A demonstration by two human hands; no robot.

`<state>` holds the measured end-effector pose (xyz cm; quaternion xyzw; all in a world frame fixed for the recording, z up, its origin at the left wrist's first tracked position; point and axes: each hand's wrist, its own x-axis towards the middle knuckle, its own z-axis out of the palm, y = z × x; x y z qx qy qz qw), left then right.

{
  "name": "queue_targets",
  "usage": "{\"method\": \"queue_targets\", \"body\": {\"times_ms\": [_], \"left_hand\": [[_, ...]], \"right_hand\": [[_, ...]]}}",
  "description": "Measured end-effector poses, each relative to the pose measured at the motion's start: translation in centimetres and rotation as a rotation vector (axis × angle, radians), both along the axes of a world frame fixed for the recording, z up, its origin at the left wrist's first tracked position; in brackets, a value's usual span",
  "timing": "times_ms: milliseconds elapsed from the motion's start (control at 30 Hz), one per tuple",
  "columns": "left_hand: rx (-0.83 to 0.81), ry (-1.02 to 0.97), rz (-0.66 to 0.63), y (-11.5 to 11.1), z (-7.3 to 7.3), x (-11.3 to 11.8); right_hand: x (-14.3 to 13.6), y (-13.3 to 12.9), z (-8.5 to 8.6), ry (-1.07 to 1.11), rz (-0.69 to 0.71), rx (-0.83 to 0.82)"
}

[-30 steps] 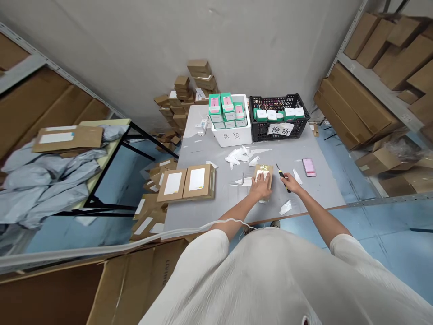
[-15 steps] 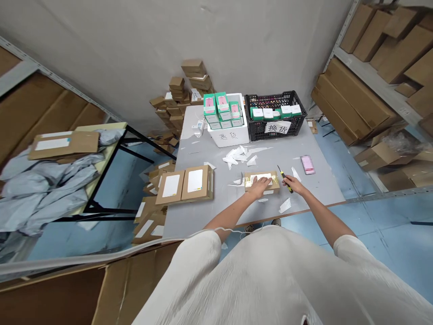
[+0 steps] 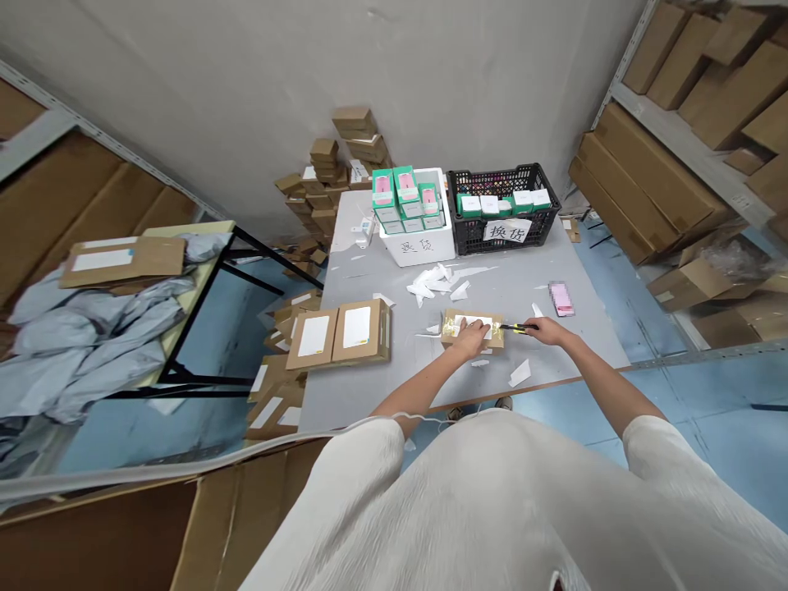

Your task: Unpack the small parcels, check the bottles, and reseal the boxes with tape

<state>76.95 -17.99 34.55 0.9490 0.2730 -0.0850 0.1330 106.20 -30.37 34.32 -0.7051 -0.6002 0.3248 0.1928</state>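
Observation:
A small cardboard box with shiny tape and a white label lies near the front of the grey table. My left hand rests on its top, fingers apart over the label. My right hand is closed around a yellow-and-black utility knife. The knife points left, its tip at the box's right end; whether the blade touches the tape I cannot tell. Torn white paper scraps lie behind the box, and another scrap is in front of it.
Two labelled cardboard boxes sit on the table's left. Behind stand a white bin of green boxes and a black crate. A pink phone-shaped item lies at right. Shelving holds cartons; grey bags lie on a side table.
My right hand has turned the knife from pointing up and left to nearly level, bringing its tip to the box's right end. My left hand stays on the box, which has shifted slightly left.

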Motion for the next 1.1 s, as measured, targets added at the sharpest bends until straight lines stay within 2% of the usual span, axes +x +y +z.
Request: {"method": "queue_targets", "body": {"times_ms": [200, 333, 467, 600, 833, 967, 1100], "left_hand": [[0.011, -0.012, 0.014, -0.5, -0.4, -0.1], [0.018, -0.013, 0.023, -0.7, -0.3, -0.2], [0.016, -0.031, 0.043, -0.8, -0.2, -0.3], [0.007, -0.048, 0.044, -0.9, -0.2, -0.5], [0.020, -0.064, 0.037, -0.6, -0.2, -0.6], [0.015, -0.113, 0.006, -0.1, -0.1, -0.7], [0.050, -0.235, 0.113, 0.3, 0.0, -0.5]], "right_hand": [[-0.6, 2.6, 0.2, -0.213, 0.117, 0.016], [-1.2, 3.5, 1.3, -0.186, 0.136, -0.048], [-0.7, 2.0, 1.7, 0.015, 0.112, -0.175], [-0.5, -0.6, 1.1, 0.218, 0.079, -0.249], [-1.6, -2.6, 0.0, 0.314, 0.098, -0.294], [-1.1, -2.9, -0.7, 0.380, -0.052, -0.250], [-0.3, -3.1, -1.4, 0.439, -0.206, -0.181]]}}
